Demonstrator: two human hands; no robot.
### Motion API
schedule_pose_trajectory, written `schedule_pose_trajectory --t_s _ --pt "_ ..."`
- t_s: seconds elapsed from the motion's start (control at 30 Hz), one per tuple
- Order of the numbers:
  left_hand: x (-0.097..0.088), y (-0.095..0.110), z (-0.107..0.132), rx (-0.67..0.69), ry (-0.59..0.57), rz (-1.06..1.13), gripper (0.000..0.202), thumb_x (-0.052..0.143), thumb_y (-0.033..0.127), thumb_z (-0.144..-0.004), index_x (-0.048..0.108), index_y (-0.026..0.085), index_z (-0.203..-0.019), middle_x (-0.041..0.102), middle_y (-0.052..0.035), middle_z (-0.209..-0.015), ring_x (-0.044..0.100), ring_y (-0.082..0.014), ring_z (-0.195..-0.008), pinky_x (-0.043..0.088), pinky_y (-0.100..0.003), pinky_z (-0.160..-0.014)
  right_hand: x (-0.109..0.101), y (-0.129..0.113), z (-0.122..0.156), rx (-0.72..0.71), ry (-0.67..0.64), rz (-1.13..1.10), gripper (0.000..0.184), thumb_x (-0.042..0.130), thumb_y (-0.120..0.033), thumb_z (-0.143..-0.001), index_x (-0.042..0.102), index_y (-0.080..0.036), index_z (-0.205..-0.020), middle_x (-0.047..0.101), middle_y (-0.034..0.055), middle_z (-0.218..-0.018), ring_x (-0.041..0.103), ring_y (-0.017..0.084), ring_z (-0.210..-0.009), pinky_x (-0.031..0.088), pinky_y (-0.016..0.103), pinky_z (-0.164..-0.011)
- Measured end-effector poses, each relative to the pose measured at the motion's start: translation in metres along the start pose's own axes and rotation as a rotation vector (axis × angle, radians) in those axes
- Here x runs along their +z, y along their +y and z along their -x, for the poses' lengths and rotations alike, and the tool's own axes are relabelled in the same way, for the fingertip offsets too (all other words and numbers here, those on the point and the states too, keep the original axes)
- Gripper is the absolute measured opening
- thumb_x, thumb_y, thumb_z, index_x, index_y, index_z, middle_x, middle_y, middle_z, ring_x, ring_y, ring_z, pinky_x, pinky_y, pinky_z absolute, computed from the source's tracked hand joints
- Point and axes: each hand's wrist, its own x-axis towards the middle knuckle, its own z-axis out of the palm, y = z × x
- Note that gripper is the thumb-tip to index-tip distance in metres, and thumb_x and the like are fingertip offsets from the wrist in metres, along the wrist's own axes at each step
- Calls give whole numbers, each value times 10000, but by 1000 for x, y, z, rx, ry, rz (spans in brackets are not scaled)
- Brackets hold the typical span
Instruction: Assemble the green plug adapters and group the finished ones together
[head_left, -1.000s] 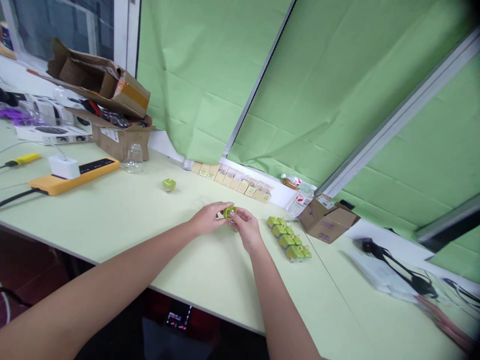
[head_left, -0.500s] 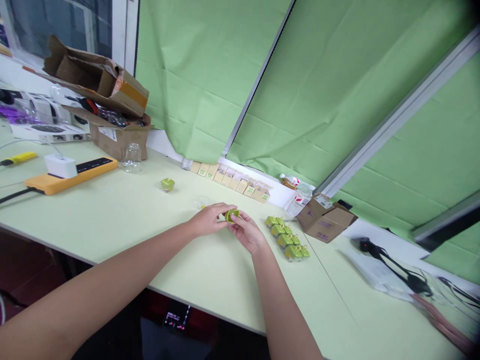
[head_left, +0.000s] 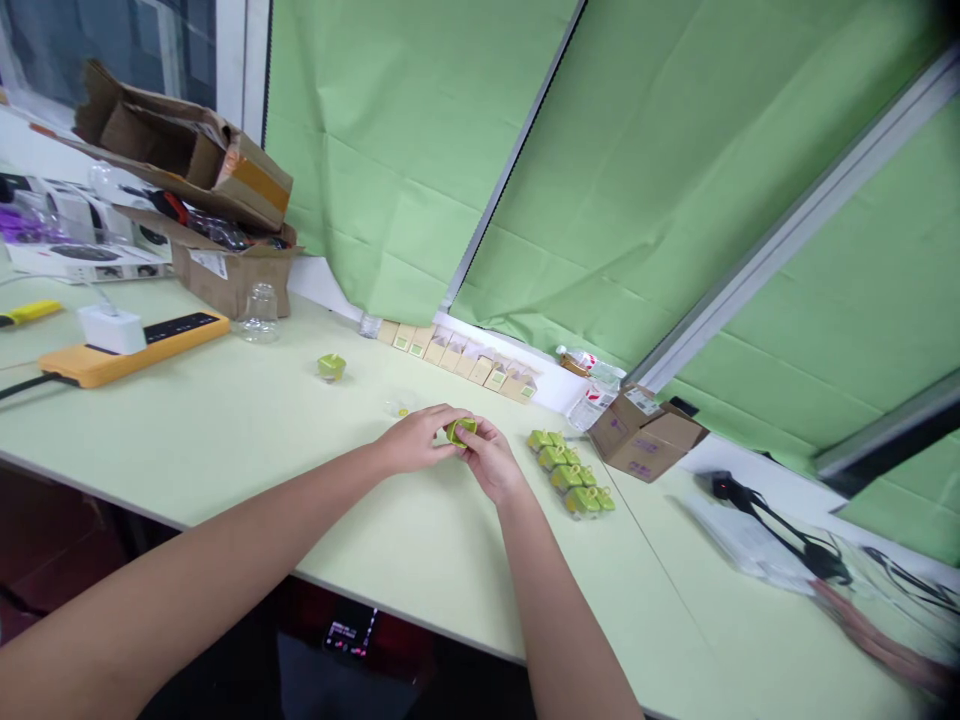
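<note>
Between both hands' fingers (head_left: 444,412), a green piece (head_left: 454,432).

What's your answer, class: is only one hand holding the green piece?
No: the left hand and the right hand both hold the green piece.

Left arm (head_left: 217,550) and right arm (head_left: 559,590) bare, extended forward, converging — left hand (head_left: 411,441) and right hand (head_left: 492,464) close together, both curled in a pinch.
</note>
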Motion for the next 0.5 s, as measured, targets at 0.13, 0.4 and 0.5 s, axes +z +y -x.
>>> schedule_pose_trajectory --t_s 0.13,0.4,0.5 --pt "0 -5 -1 -22 14 3 478 628 266 -834 545 277 -1304 626 -35 -1185 592 -195 -1019 487 -302 -821 0 0 0 9 -30 0 251 822 -270 -651 692 -197 -853 683 29 -891 589 152 -804 465 298 -754" --pt "0 -6 1 -32 -11 -15 484 623 242 -818 558 276 -1296 633 -39 -1150 597 -208 -1007 482 -299 -797 0 5 -1 0 24 58 221 800 -263 -632 673 -180 -792 679 39 -864 595 162 -805 470 298 -737" --pt "-1 -7 1 -29 -5 -14 474 628 242 -812 574 278 -1282 635 -42 -1155 596 -213 -1011 483 -302 -803 -1 4 -4 30 9 82 231 797 -292 -651 662 -183 -803 671 32 -844 601 161 -805 480 299 -742"
